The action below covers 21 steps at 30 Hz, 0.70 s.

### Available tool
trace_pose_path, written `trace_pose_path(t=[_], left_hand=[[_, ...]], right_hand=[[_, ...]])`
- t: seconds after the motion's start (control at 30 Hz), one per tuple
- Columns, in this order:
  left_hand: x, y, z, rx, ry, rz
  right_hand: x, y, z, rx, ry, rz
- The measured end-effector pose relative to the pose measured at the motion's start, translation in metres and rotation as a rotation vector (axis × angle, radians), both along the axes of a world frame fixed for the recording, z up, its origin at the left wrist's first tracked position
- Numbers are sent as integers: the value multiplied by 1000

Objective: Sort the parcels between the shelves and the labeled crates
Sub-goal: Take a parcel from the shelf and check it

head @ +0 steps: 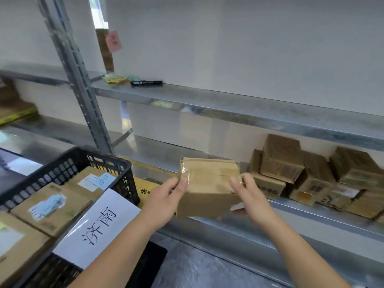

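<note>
A brown taped cardboard parcel (208,183) is held in the air just in front of the lower metal shelf (311,213). My left hand (166,196) grips its left side, thumb on top. My right hand (249,194) grips its right side, fingers wrapped over the edge. A black plastic crate (68,163) stands at the lower left, with several labelled parcels (49,206) inside and a white paper label (97,225) with printed characters on its rim.
A heap of small brown boxes (311,173) fills the right end of the lower shelf. On the upper shelf (228,104) lie a black marker (146,82) and yellow packets (115,79). A steel upright (76,80) rises left of centre. Grey floor lies below.
</note>
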<state>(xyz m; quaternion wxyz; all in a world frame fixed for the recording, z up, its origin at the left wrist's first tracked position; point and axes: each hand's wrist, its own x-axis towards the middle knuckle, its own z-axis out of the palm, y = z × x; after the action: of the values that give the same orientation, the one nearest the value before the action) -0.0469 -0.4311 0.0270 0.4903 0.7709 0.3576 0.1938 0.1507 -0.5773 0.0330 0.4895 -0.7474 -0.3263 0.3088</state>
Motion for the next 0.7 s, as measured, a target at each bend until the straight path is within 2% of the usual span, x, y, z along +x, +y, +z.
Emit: trace_pose_path(t=[0.07, 0.17, 0.23, 0.33, 0.4, 0.5, 0.7], left_hand=[[-4, 1, 6, -32, -36, 65], [-5, 2, 16, 33, -15, 141], [-5, 7, 16, 56, -1, 182], [-6, 12, 15, 1, -15, 119], [-4, 14, 11, 79, 54, 60], [1, 14, 1, 127, 104, 79], [14, 15, -4, 96, 42, 283]], right_hand=[[0, 11, 7, 4, 11, -43], [2, 24, 11, -24, -151, -28], [8, 31, 9, -13, -110, 45], [18, 38, 6, 6, -84, 210], [24, 45, 3, 0, -137, 311], [33, 57, -10, 23, -228, 397], [44, 82, -15, 114, -201, 386]])
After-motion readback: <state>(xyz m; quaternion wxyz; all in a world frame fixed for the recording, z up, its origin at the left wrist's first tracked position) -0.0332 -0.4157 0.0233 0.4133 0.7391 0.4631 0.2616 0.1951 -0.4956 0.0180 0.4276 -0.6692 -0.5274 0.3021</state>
